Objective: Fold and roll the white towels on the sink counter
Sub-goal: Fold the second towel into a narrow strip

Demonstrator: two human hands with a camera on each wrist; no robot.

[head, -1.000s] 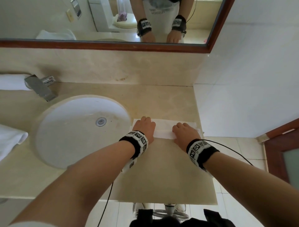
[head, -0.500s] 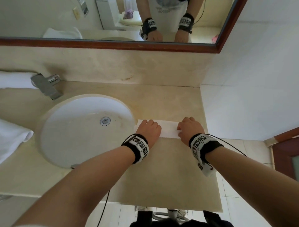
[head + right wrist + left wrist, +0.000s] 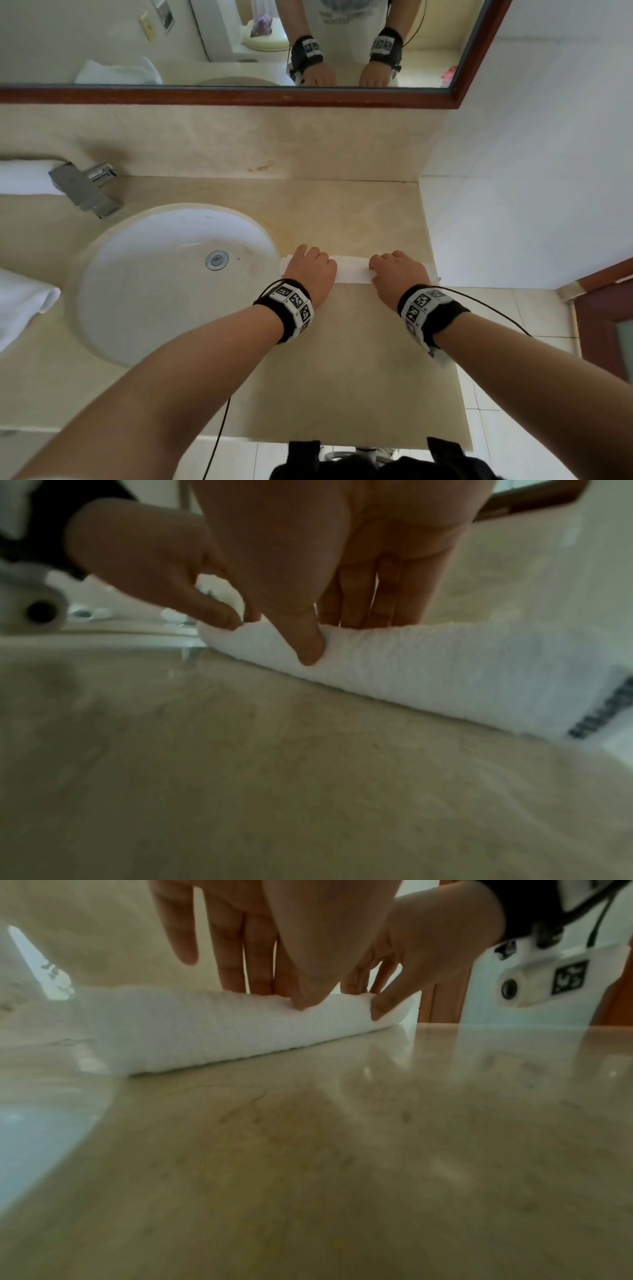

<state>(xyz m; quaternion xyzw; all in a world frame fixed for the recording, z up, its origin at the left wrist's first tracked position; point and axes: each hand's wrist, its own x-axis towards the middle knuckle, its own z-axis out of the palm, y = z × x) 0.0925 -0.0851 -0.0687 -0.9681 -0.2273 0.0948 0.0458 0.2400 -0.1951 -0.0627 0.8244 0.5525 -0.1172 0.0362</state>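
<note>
A white towel (image 3: 352, 273) lies as a tight roll across the counter (image 3: 342, 359), just right of the sink. My left hand (image 3: 309, 270) grips its left end; in the left wrist view the thumb (image 3: 308, 996) digs into the near side of the towel roll (image 3: 205, 1031) while the fingers (image 3: 236, 950) reach over the top. My right hand (image 3: 397, 272) grips the right end the same way, thumb (image 3: 310, 645) in front and fingers (image 3: 359, 596) behind the towel roll (image 3: 445, 674). A dark printed band shows at its right end.
The round white sink (image 3: 113, 308) and chrome faucet (image 3: 85, 192) lie to the left. More white towels sit at the left edge (image 3: 20, 305) and behind the faucet (image 3: 24, 178). The counter ends at the wall on the right; a mirror (image 3: 85, 34) hangs above.
Both hands have moved away from me along the counter, turning the towel over itself. The flat strip ahead of the fingers has shrunk to almost nothing.
</note>
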